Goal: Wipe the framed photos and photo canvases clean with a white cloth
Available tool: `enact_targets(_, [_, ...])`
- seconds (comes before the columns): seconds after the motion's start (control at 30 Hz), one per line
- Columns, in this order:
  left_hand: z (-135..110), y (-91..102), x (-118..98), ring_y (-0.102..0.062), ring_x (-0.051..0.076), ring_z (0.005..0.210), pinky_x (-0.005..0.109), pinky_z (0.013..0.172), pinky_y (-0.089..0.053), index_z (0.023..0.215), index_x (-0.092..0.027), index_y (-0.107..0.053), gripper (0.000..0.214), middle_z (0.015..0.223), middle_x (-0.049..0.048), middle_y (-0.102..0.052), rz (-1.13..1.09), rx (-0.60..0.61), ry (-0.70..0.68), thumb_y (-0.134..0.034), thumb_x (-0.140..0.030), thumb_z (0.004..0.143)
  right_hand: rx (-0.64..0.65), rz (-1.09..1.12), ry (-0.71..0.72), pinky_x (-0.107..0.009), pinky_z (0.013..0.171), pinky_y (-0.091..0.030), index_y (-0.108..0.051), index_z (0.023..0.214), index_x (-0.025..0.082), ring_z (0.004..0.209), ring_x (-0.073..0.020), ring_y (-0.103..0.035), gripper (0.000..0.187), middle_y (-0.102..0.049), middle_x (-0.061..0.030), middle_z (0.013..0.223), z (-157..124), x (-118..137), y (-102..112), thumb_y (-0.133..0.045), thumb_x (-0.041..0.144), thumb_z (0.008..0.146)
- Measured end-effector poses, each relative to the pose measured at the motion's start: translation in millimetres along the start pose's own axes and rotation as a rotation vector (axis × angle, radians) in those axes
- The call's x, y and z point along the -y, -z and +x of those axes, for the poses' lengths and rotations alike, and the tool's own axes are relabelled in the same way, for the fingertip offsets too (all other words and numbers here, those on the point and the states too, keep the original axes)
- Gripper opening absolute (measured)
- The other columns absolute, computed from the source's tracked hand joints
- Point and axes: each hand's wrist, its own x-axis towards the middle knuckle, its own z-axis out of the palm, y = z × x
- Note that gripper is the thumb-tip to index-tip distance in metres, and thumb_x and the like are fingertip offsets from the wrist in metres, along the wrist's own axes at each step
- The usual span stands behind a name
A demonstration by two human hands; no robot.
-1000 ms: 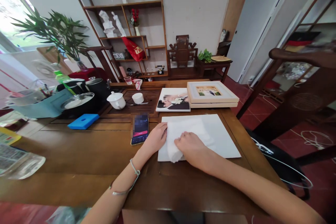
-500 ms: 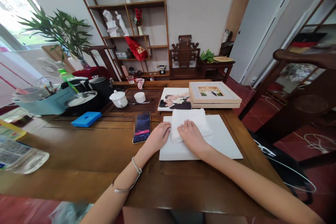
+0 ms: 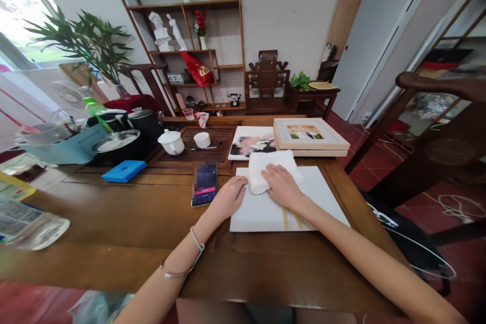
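Observation:
A folded white cloth (image 3: 258, 164) lies on a flat white board (image 3: 258, 216) on the wooden table. My right hand (image 3: 283, 185) presses on the cloth from above, its fingers slightly bent over it. At the board's left edge rests my left hand (image 3: 231, 195), fingers curved over the edge and holding it; its thumb side is partly hidden. Two yellowish streaks (image 3: 285, 217) show on the board beneath my right wrist. Just left of my left hand is a phone (image 3: 205, 185) with its screen lit.
Behind the board lie a photo print (image 3: 252, 144) and a boxed framed picture (image 3: 311, 136). A white lidded cup (image 3: 171, 143), a small white cup (image 3: 202, 139), a blue box (image 3: 124, 171) and a clear bottle (image 3: 38, 228) stand leftward. A dark wooden chair (image 3: 429, 136) is at right.
My right hand and the cloth have moved slightly away from me and up the board. Yellowish streaks now show near the board's front edge. My left hand stays in place.

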Motion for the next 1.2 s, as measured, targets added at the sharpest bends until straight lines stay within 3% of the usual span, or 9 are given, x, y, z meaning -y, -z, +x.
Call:
enact_targets(0.1, [1, 1.3, -1, -0.061, 0.025, 0.110, 0.043, 0.099, -0.050, 0.107, -0.014, -0.065, 0.028, 0.114, 0.0141, -0.065, -0.007, 0.013, 0.001, -0.044, -0.008, 0.089, 0.047, -0.007, 0.056, -0.041, 0.102, -0.032, -0.060, 0.117, 0.004, 0.123, -0.0306, -0.047, 0.039, -0.058, -0.0235, 0.124, -8, 19, 4, -0.043, 0.001, 0.082])
enact_targets(0.23, [0, 2.3, 0, -0.060, 0.025, 0.114, 0.043, 0.102, -0.048, 0.108, -0.013, -0.064, 0.032, 0.117, 0.0150, -0.064, -0.002, 0.031, 0.000, -0.044, -0.003, 0.086, 0.217, 0.013, 0.198, -0.032, 0.078, -0.043, -0.070, 0.087, 0.011, 0.090, -0.0257, -0.062, 0.023, -0.069, -0.0156, 0.091, -41, 42, 33, -0.054, 0.000, 0.074])
enact_targets(0.37, [-1, 2.2, 1, -0.060, 0.025, 0.115, 0.044, 0.102, -0.049, 0.111, -0.014, -0.064, 0.030, 0.119, 0.0133, -0.064, -0.017, 0.019, -0.007, -0.045, -0.006, 0.088, 0.345, 0.084, 0.290, -0.030, 0.066, -0.041, -0.070, 0.087, 0.015, 0.082, -0.0246, -0.065, 0.026, -0.071, -0.0122, 0.089, -61, 39, 55, -0.052, 0.002, 0.075])
enact_targets(0.43, [-1, 2.1, 0, -0.060, 0.025, 0.114, 0.044, 0.101, -0.049, 0.110, -0.014, -0.064, 0.029, 0.118, 0.0141, -0.064, -0.009, 0.020, -0.003, -0.045, -0.007, 0.089, 0.323, 0.111, 0.237, -0.030, 0.066, -0.040, -0.071, 0.089, 0.017, 0.083, -0.0241, -0.066, 0.029, -0.072, -0.0102, 0.089, -55, 26, 54, -0.051, 0.002, 0.073])
enact_targets(0.57, [0, 2.3, -2, -0.061, 0.025, 0.111, 0.044, 0.100, -0.049, 0.108, -0.014, -0.064, 0.029, 0.114, 0.0140, -0.065, -0.013, 0.014, -0.008, -0.043, -0.007, 0.089, 0.129, 0.114, 0.053, -0.029, 0.071, -0.041, -0.067, 0.099, 0.019, 0.094, -0.0240, -0.064, 0.033, -0.071, -0.0081, 0.098, -23, 2, 32, -0.050, 0.006, 0.076])
enact_targets(0.77, [1, 3.7, -4, -0.062, 0.025, 0.104, 0.040, 0.094, -0.051, 0.099, -0.014, -0.066, 0.029, 0.106, 0.0134, -0.065, -0.028, 0.015, -0.018, -0.044, -0.002, 0.083, -0.007, 0.067, -0.067, -0.035, 0.088, -0.040, -0.060, 0.111, 0.011, 0.109, -0.0279, -0.056, 0.033, -0.065, -0.0163, 0.112, 5, 24, 3, -0.044, 0.009, 0.083])
enact_targets(0.87, [1, 4.7, -3, -0.063, 0.025, 0.100, 0.038, 0.091, -0.053, 0.093, -0.014, -0.068, 0.031, 0.105, 0.0131, -0.066, -0.045, 0.022, -0.007, -0.047, 0.001, 0.077, 0.016, 0.065, -0.067, -0.035, 0.079, -0.043, -0.062, 0.107, 0.012, 0.099, -0.0278, -0.061, 0.031, -0.068, -0.0161, 0.103, 1, 37, 6, -0.043, 0.009, 0.083])
enact_targets(0.97, [0, 4.0, -3, -0.062, 0.025, 0.108, 0.038, 0.095, -0.052, 0.100, -0.016, -0.069, 0.038, 0.115, 0.0121, -0.065, -0.037, 0.020, -0.020, -0.048, 0.003, 0.074, 0.054, 0.073, -0.065, -0.034, 0.073, -0.043, -0.064, 0.103, 0.016, 0.090, -0.0271, -0.064, 0.029, -0.070, -0.0141, 0.097, -3, 32, 15, -0.045, 0.012, 0.082])
enact_targets(1.2, [-10, -6.4, -20, -0.060, 0.024, 0.118, 0.037, 0.097, -0.052, 0.107, -0.019, -0.066, 0.028, 0.121, 0.0107, -0.065, 0.173, 0.044, -0.080, -0.043, -0.013, 0.093, 0.054, 0.123, -0.101, -0.031, 0.072, -0.043, -0.063, 0.110, 0.015, 0.099, -0.0275, -0.064, 0.030, -0.068, -0.0165, 0.110, 38, 12, 26, -0.042, 0.026, 0.091])
